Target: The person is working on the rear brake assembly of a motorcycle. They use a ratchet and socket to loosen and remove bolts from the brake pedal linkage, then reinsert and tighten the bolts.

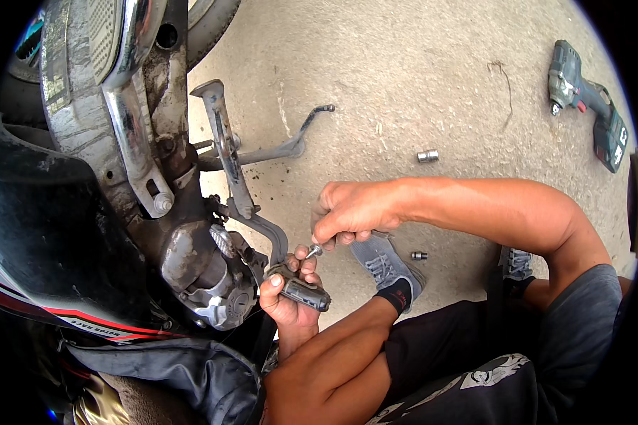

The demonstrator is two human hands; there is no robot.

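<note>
My left hand (290, 304) is closed round a dark rubber-covered footpeg (306, 293), which sits at the end of a curved metal bracket on a motorcycle. A small silver bolt (313, 251) shows just above its raised fingertips. From the right reaches my right hand (351, 212), its fingers pinched together at the bolt's upper end. Part of the bolt is hidden between the fingers of both hands. The engine casing (191, 262), greasy and grey, lies just left of my left hand.
A kickstand (262, 152) juts over the concrete beyond my hands. Two sockets, a silver one (427, 156) and a darker one (419, 256), lie on the ground. A cordless impact wrench (581, 99) rests at far right. My shoe (386, 262) stands close below my right hand.
</note>
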